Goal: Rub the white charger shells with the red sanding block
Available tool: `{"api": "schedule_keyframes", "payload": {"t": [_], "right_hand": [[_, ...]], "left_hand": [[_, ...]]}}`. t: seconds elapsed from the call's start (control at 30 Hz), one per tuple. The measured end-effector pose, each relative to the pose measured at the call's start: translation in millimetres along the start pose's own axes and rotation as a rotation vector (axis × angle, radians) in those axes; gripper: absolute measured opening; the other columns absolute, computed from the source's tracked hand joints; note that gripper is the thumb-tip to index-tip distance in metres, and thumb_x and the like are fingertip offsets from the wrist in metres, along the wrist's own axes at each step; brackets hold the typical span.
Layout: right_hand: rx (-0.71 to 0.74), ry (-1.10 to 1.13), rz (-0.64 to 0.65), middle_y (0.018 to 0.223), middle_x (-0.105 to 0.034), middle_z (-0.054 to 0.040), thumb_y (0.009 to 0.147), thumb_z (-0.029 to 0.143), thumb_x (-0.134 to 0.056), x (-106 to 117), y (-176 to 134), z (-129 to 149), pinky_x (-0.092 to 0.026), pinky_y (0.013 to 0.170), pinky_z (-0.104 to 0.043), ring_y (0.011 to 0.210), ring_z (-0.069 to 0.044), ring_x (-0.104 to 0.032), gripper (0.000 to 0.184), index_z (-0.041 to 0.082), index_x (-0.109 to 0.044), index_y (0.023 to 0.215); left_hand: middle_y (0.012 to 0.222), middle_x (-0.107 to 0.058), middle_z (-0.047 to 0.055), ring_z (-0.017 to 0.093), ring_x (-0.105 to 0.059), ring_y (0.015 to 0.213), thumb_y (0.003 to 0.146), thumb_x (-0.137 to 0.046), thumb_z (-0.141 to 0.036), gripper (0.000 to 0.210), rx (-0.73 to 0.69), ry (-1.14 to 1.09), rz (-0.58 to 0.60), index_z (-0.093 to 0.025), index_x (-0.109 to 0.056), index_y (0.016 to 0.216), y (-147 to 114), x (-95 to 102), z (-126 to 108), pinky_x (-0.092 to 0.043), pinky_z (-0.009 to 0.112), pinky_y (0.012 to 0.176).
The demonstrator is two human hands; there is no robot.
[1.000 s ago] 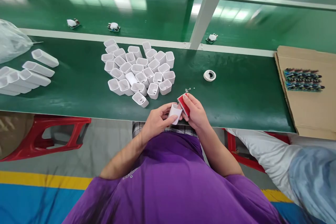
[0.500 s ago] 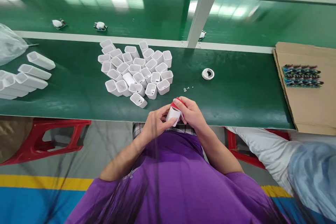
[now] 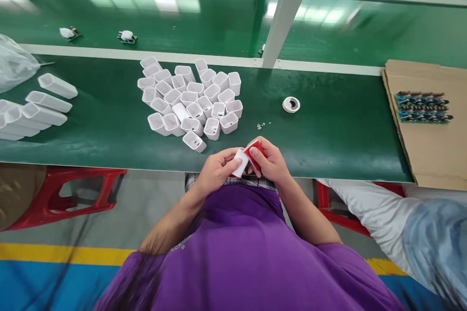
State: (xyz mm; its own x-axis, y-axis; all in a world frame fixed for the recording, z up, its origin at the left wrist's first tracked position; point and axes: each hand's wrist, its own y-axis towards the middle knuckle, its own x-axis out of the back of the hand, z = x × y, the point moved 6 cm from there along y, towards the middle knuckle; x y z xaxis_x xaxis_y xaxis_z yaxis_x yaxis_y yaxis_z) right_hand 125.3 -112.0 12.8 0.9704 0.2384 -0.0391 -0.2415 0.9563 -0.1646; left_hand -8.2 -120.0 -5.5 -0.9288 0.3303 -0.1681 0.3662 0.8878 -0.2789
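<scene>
Fingers (image 3: 230, 167) hold one white case (image 3: 240, 163) near open-topped cases (image 3: 212, 129), some slot-bottomed.

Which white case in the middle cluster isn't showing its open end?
The white case front-left of centre in the cluster: a solid face shows, while the others show openings.

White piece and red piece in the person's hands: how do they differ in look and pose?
The white piece is plain white; the red piece is mostly red with a pale edge. The white piece is in the left hand, the red piece in the right hand. Both are held under a thumb by the near edge of the green table.
</scene>
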Motion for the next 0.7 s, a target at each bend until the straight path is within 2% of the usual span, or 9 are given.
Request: {"api": "schedule_keyframes", "payload": {"t": [0.1,0.17,0.23,0.33,0.4,0.47,0.57,0.7], "right_hand": [[0.003,-0.133,-0.066,0.046,-0.05,0.009,0.085,0.061,-0.062,3,0,6,-0.034,0.037,-0.021,0.038,-0.008,-0.046,0.041,0.024,-0.051,0.073],[-0.019,-0.169,-0.09,0.046,-0.047,0.0088,0.086,0.057,-0.063,3,0,7,-0.032,0.036,-0.02,0.038,-0.007,-0.044,0.042,0.023,-0.048,0.067],[-0.057,-0.115,-0.076,0.046,-0.047,0.0088,0.086,0.057,-0.064,1,1,5,-0.026,0.033,-0.02,0.035,-0.006,-0.04,0.043,0.022,-0.048,0.066],[-0.09,0.076,-0.045,0.05,-0.054,0.0082,0.086,0.06,-0.062,0,5,1,-0.022,0.029,-0.02,0.03,-0.005,-0.035,0.042,0.022,-0.051,0.072],[-0.069,0.215,-0.079,0.057,-0.062,0.0069,0.086,0.063,-0.06,4,6,1,-0.026,0.029,-0.018,0.03,-0.004,-0.036,0.043,0.022,-0.05,0.077],[-0.039,0.312,-0.133,0.069,-0.069,0.0055,0.086,0.064,-0.06,10,6,0,-0.036,0.032,-0.018,0.029,-0.002,-0.036,0.043,0.023,-0.049,0.079],[-0.024,0.33,-0.154,0.078,-0.07,0.0052,0.086,0.062,-0.062,17,1,-2,-0.047,0.038,-0.019,0.029,0.0,-0.034,0.042,0.022,-0.049,0.08],[-0.049,0.238,-0.098,0.069,-0.063,0.0071,0.087,0.059,-0.063,16,-15,-3,-0.041,0.033,-0.017,0.03,0.0,-0.037,0.039,0.022,-0.054,0.083]], "left_hand": [[0.095,-0.078,0.007,0.022,-0.073,0.082,0.077,-0.073,-0.046,0.049,-0.03,0.067,0.0,-0.015,-0.07,0.116,0,-0.5,2,-0.059,0.029,0.069],[0.101,-0.078,0.007,0.023,-0.074,0.086,0.076,-0.074,-0.041,0.051,-0.043,0.16,-0.004,-0.017,-0.068,0.12,-1,-0.6,3,-0.06,0.031,0.073],[0.105,-0.078,0.007,0.023,-0.074,0.087,0.073,-0.077,-0.037,0.055,-0.057,0.236,-0.006,-0.017,-0.067,0.123,-2,-0.7,4,-0.062,0.033,0.076],[0.113,-0.075,0.009,0.023,-0.073,0.093,0.071,-0.079,-0.034,0.055,-0.116,0.231,0.013,-0.018,-0.066,0.122,-4,-2.0,1,-0.062,0.034,0.082],[0.115,-0.073,0.009,0.022,-0.072,0.098,0.072,-0.08,-0.031,0.052,-0.172,0.172,0.016,-0.019,-0.065,0.12,-5,-1.7,0,-0.061,0.033,0.084],[0.115,-0.071,0.008,0.02,-0.07,0.099,0.071,-0.082,-0.03,0.049,-0.223,0.114,-0.012,-0.02,-0.063,0.116,-6,0.9,-1,-0.06,0.031,0.083],[0.113,-0.067,0.007,0.018,-0.068,0.096,0.069,-0.084,-0.029,0.049,-0.278,0.081,-0.077,-0.02,-0.063,0.113,-7,5.9,0,-0.059,0.029,0.083],[0.113,-0.065,0.007,0.019,-0.065,0.101,0.07,-0.084,-0.031,0.049,-0.322,0.11,-0.103,-0.021,-0.063,0.114,-7,6.6,0,-0.057,0.031,0.088]]}}
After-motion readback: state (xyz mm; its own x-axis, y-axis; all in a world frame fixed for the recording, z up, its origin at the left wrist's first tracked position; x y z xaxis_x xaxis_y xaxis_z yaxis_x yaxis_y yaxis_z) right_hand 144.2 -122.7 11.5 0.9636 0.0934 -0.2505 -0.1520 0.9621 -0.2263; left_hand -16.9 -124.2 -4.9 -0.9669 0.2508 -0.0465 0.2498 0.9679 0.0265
